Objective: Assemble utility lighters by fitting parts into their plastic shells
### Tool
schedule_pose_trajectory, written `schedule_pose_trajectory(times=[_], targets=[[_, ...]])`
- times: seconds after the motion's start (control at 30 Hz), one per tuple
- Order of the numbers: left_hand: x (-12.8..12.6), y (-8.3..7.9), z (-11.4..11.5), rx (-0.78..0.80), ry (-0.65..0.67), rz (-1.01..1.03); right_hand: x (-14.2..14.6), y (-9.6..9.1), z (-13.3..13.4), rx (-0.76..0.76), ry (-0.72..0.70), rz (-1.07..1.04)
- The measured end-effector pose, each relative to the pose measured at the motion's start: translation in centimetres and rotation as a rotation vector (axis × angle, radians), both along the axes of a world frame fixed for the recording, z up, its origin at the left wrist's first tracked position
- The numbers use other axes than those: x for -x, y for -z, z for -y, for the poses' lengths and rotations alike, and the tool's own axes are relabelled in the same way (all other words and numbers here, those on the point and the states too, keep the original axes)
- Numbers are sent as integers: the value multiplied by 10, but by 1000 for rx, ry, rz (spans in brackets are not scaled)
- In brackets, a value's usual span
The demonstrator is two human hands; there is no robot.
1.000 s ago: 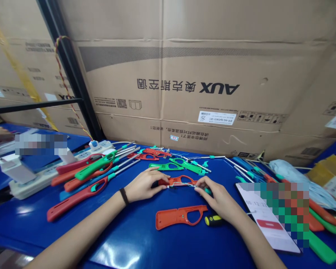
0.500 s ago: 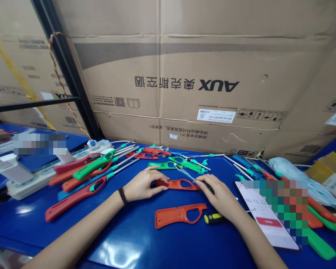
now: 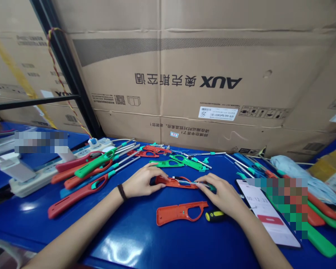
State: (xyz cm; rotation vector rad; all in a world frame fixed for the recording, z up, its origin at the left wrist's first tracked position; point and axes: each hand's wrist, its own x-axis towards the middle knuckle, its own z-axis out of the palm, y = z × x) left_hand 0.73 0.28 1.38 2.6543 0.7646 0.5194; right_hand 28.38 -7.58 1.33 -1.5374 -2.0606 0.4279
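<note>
My left hand (image 3: 145,182) pinches the left end of an orange lighter shell half (image 3: 172,182) between thumb and fingers, its open inner side facing up. My right hand (image 3: 217,188) is closed on a thin screwdriver (image 3: 212,187); a bit of dark green handle shows, and its metal shaft lies low across the shell. A small black-and-white piece (image 3: 175,178) shows at the shell's upper edge. Closer to me lies the matching orange shell half (image 3: 172,215), hollow side up. A yellow and black screwdriver (image 3: 215,216) rests beside it, partly under my right wrist.
Green shell halves (image 3: 189,163), red shell halves (image 3: 154,150) and small parts lie behind my hands. Assembled lighters (image 3: 78,196) are heaped at left by a power strip (image 3: 30,183). More lighters and a phone (image 3: 268,213) are at right. A large carton (image 3: 170,56) stands behind.
The screwdriver's shaft has come down from a raised slant to lie almost flat over the orange shell. My left hand stays at the shell's left end; the view has shifted slightly.
</note>
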Motion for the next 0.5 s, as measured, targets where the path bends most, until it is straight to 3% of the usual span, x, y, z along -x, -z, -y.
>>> schedule_pose_trajectory(times=[0.2, 0.5], targets=[[-1, 1, 2, -38, -2, 24, 0, 3, 0, 5, 10, 37], [-7, 16, 4, -101, 35, -31, -2, 4, 0, 2, 19, 67]])
